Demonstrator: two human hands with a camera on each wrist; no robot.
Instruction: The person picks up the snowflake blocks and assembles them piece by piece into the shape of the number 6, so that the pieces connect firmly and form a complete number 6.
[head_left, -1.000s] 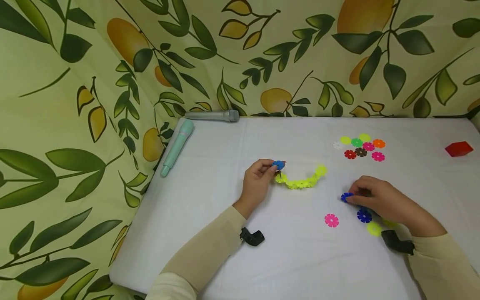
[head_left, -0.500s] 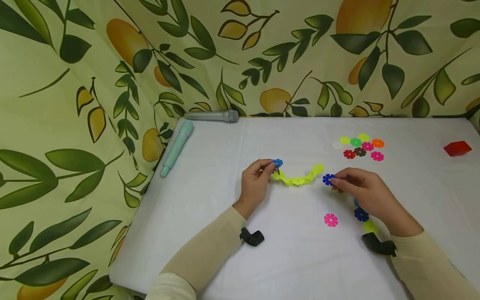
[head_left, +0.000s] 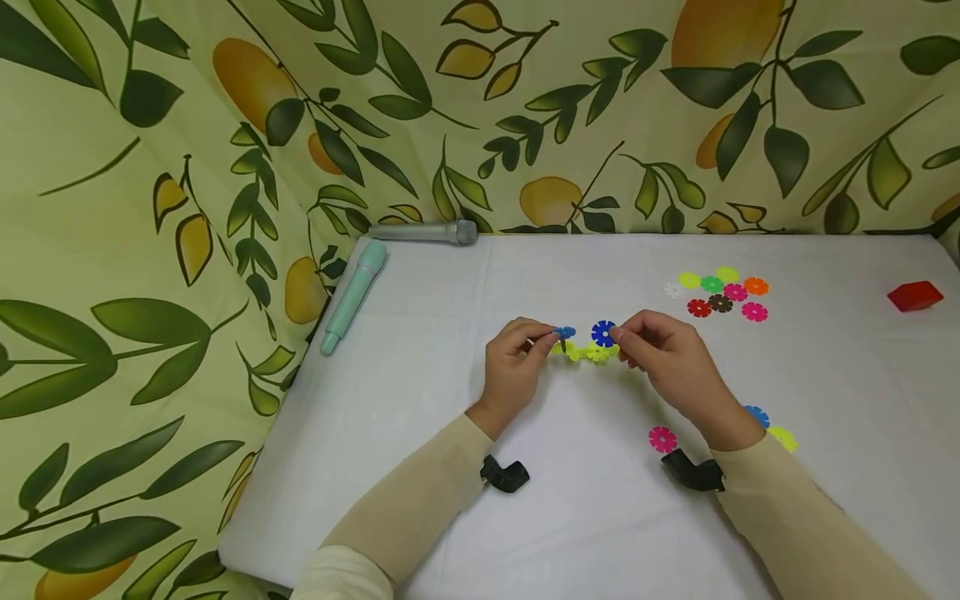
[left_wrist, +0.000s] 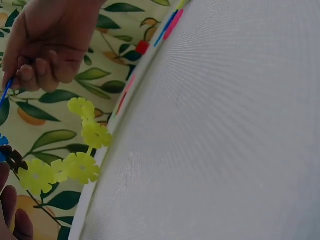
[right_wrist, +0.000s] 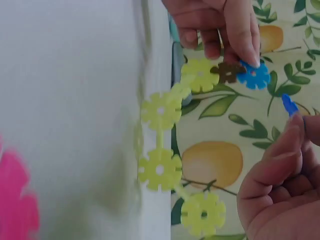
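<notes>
Pinched in my left hand (head_left: 513,362) is a light blue notched disc (right_wrist: 253,75), the end piece of a linked chain. A brown disc (right_wrist: 229,73) joins it to a curved string of yellow discs (right_wrist: 160,110), which hangs down in the right wrist view. My right hand (head_left: 671,367) holds a dark blue notched disc (head_left: 603,334) between thumb and finger. That disc is just right of the light blue one, with a gap between them in the right wrist view. Both hands are raised over the white table (head_left: 420,375). Part of the yellow string is hidden behind the right fingers.
A pink disc (head_left: 663,439), a light blue disc (head_left: 756,416) and a yellow disc (head_left: 783,438) lie around my right forearm. Farther back are several mixed discs (head_left: 721,303) and a red block (head_left: 916,296). Two microphones, mint (head_left: 354,296) and silver (head_left: 427,232), lie back left.
My right hand has carried the dark blue disc left and away from me, up to the chain's light blue end. The left hand stays nearly in place, and the light blue disc has tilted.
</notes>
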